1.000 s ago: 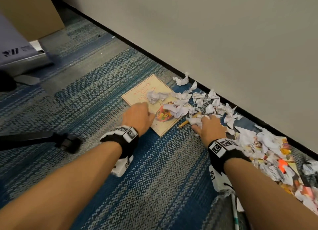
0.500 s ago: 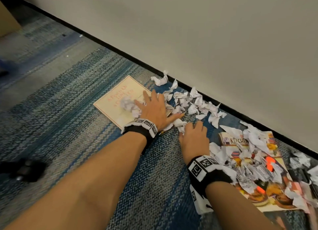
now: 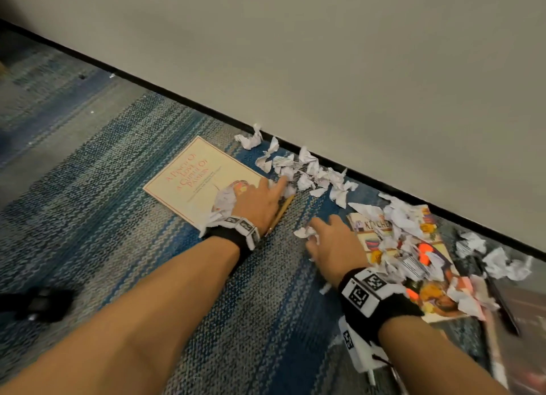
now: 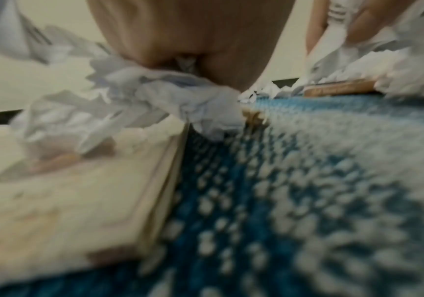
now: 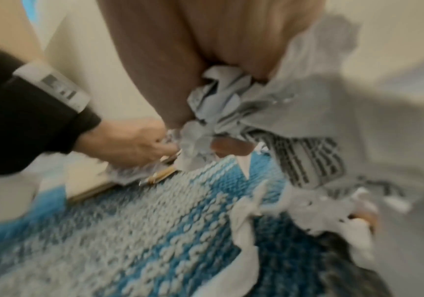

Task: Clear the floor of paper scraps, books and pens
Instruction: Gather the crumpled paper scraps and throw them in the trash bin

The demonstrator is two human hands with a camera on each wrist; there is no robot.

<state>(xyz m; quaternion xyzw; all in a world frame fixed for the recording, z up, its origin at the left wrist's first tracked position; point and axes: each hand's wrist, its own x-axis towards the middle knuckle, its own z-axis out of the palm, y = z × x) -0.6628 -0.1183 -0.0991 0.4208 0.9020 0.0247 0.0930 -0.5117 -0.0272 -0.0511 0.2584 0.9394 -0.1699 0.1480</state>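
My left hand (image 3: pixel 260 199) lies on the near right corner of a cream book (image 3: pixel 195 182) and bunches paper scraps (image 4: pixel 155 100) under its palm. A yellow pencil (image 3: pixel 280 214) lies on the carpet just right of that hand. My right hand (image 3: pixel 331 241) is on the carpet beside a colourful kitchen book (image 3: pixel 369 232), fingers curled round crumpled scraps (image 5: pixel 226 100). More scraps (image 3: pixel 307 173) run along the wall's foot, and a heap of them (image 3: pixel 404 241) covers the kitchen book.
A grey wall (image 3: pixel 354 69) with a black baseboard (image 3: pixel 177 99) closes off the far side. A dark object (image 3: pixel 38 303) sits on the blue-grey carpet (image 3: pixel 147 276) at the left. A dark flat thing (image 3: pixel 523 306) and a thin black pen-like object (image 3: pixel 502 300) lie at the right edge.
Both hands reached forward onto the scraps. The left hand's spread fingers have drawn together over the paper on the cream book, and the right hand's fingers have curled round scraps.
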